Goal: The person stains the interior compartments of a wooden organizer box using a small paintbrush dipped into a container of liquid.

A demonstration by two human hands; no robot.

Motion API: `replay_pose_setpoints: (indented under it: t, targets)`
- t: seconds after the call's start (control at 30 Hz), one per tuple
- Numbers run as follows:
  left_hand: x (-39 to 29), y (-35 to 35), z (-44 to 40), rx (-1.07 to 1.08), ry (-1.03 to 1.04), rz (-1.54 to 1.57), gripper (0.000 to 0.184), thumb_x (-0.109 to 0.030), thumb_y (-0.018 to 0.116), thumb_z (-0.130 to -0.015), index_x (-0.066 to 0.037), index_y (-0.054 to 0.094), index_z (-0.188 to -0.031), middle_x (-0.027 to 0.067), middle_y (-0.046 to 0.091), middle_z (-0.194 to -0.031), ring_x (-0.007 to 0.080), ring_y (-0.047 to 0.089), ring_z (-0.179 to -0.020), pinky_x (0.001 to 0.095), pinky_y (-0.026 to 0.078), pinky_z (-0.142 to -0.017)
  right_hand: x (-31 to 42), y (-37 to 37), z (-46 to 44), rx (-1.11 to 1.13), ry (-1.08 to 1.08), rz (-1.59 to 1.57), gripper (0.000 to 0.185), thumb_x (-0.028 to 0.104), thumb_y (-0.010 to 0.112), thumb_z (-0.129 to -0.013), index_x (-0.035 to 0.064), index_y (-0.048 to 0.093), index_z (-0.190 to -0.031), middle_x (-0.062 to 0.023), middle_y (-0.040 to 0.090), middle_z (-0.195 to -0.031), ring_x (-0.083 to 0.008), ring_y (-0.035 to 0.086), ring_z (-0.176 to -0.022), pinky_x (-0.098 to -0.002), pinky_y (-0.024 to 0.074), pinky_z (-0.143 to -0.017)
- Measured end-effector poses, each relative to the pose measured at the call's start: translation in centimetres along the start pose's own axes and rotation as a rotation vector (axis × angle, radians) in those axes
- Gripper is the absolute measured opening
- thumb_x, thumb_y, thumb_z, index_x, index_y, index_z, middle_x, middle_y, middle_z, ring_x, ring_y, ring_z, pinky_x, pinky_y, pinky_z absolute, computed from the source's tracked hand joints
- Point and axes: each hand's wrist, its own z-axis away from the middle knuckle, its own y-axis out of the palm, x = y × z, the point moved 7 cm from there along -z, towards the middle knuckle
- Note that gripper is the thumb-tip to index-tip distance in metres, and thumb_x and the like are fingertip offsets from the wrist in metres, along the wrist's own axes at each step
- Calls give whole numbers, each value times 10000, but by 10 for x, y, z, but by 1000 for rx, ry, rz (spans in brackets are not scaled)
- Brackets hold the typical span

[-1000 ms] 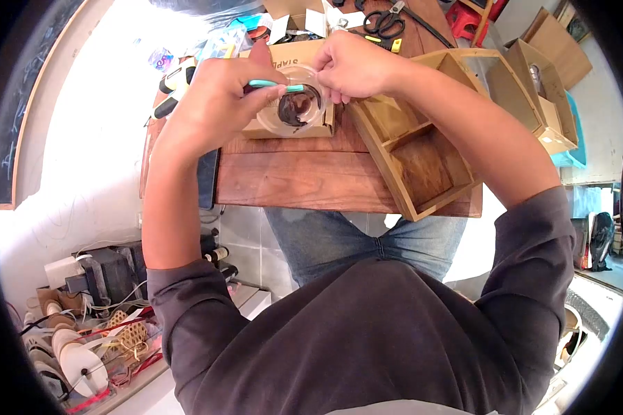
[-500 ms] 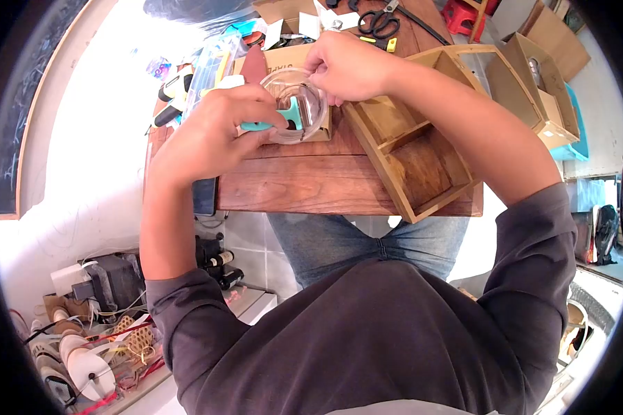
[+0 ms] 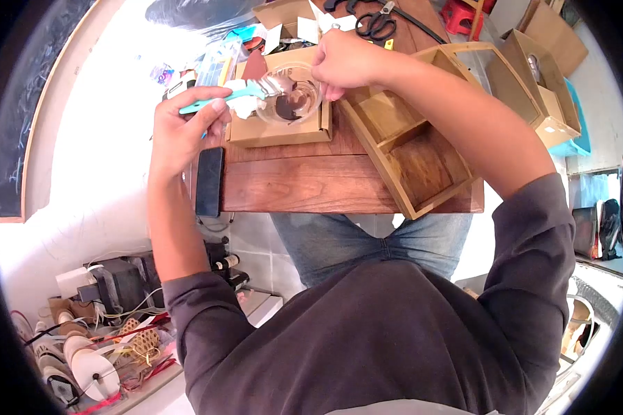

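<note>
Between the thumb and fingers of my left hand (image 3: 190,124) is the handle of a turquoise brush (image 3: 218,99). Its bristle end points right and lies over the left side of a clear round bowl (image 3: 311,109). Dark brown stuff (image 3: 294,102) shows inside the bowl. My right hand (image 3: 339,66) pinches the bowl's right rim. Below the bowl is a cardboard box (image 3: 284,135). Whether the bowl rests on the box I cannot tell.
A wooden compartment tray (image 3: 394,176) lies right of the box on the wooden table (image 3: 291,183). A black phone (image 3: 210,181) is at the table's left edge. Black scissors (image 3: 377,26) and an open carton (image 3: 284,17) stand farther back.
My left hand has moved left, bringing the brush from inside the bowl to its left side. The brush head is now raised toward the rim. My right hand stays at the rim.
</note>
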Motion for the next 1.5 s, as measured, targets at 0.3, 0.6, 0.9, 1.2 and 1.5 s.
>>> replay_pose_setpoints:
  t: [0.3,0.6,0.9,1.2,1.5]
  targets:
    - [67,-4,14,-280,12,538,306,-222,600,-1068,47,657,-1202,90,654,-747,68,504,-551,171,359,-435,-6,-19,23,-73,115,-212,298,174,620,-968,-112,700,-954,-166,746,-850,-190,747,-713,-311,616,-656]
    - [37,32,31,-168,150,802,369,-255,502,-1106,68,647,-1213,93,613,-706,56,418,-474,169,275,-369,-59,-156,248,-920,-230,23,303,256,623,-1037,-13,753,-1091,-88,759,-933,-109,662,-806,-256,527,-731]
    - [-40,185,40,38,-129,386,294,-204,578,-1070,55,707,-1122,88,670,-627,71,521,-429,208,352,-388,-190,-29,352,-1401,107,-328,566,117,670,-1002,11,444,-1511,-143,570,-1347,-165,585,-1126,-303,504,-953]
    - [-34,236,67,138,-147,285,251,-163,544,-1064,25,691,-1140,65,685,-728,46,565,-548,180,401,-466,-223,-18,283,-1056,154,-1107,410,223,656,-987,-63,606,-1277,-156,664,-1212,-240,624,-1108,-400,488,-973]
    - [-38,217,113,97,2,226,216,-53,538,-1031,47,677,-1162,78,713,-777,64,609,-582,209,467,-534,-214,-6,302,-1020,122,-1270,532,169,597,-881,-78,543,-1349,-175,625,-1308,-308,601,-1212,-467,470,-1057]
